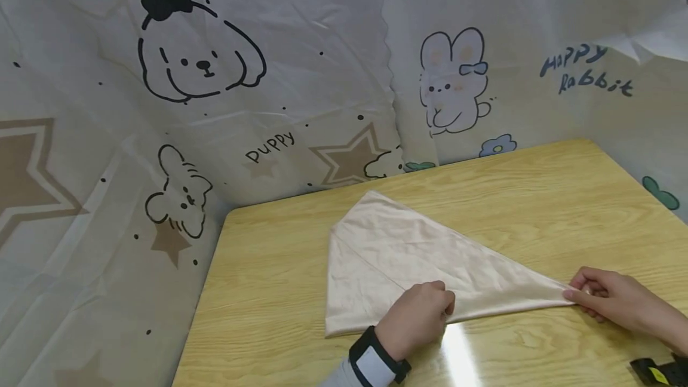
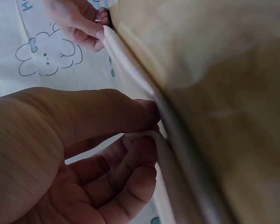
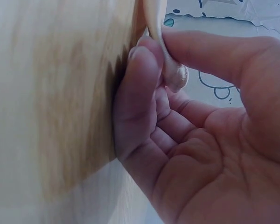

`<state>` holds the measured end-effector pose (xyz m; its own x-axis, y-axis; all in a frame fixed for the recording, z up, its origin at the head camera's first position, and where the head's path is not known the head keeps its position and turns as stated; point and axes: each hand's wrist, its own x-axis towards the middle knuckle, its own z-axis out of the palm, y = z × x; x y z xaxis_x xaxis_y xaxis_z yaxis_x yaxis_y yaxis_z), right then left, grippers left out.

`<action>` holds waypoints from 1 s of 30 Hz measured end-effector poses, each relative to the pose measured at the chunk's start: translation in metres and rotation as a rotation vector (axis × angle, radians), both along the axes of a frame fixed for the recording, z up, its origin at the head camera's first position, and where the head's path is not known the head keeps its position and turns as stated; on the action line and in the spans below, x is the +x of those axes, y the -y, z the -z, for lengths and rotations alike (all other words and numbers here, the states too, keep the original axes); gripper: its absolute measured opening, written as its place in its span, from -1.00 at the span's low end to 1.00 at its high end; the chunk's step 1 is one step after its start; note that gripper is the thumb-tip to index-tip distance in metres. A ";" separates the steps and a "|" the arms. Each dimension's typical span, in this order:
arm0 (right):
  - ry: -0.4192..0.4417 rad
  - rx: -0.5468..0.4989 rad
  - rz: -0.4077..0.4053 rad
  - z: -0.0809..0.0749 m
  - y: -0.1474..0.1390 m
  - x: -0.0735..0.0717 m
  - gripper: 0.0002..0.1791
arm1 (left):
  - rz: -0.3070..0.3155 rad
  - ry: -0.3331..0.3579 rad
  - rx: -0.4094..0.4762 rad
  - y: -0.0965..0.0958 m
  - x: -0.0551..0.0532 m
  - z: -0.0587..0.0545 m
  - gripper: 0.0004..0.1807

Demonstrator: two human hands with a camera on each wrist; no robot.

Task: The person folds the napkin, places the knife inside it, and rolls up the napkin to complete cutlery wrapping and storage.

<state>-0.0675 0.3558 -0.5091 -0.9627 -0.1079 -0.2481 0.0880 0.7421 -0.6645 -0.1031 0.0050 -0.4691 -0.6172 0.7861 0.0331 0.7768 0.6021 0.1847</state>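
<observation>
Head view shows a pale satin cloth (image 1: 387,243), which lies folded on the wooden counter (image 1: 258,279) and becomes narrow toward the right. The left hand (image 1: 419,315) pinches its near edge between thumb and fingers, around the middle. The right hand (image 1: 618,298) grips the narrow end in the same manner.

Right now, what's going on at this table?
A person's left hand pinches the near edge of a pale, shiny cloth, while the right hand pinches its narrow end. Most of the cloth lies on the wooden table, broad at the other end and tapering toward the right hand.
</observation>
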 end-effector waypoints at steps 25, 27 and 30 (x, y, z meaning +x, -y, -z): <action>0.039 0.060 0.013 0.007 -0.001 -0.003 -0.54 | -0.554 0.785 1.182 0.244 -0.099 0.019 -0.61; 0.046 0.072 0.022 0.007 0.001 -0.004 -0.53 | -0.581 0.848 1.406 0.269 -0.105 0.036 -0.58; 0.032 0.069 0.025 0.008 0.002 -0.004 -0.54 | -0.584 0.921 1.638 0.286 -0.108 0.049 -0.54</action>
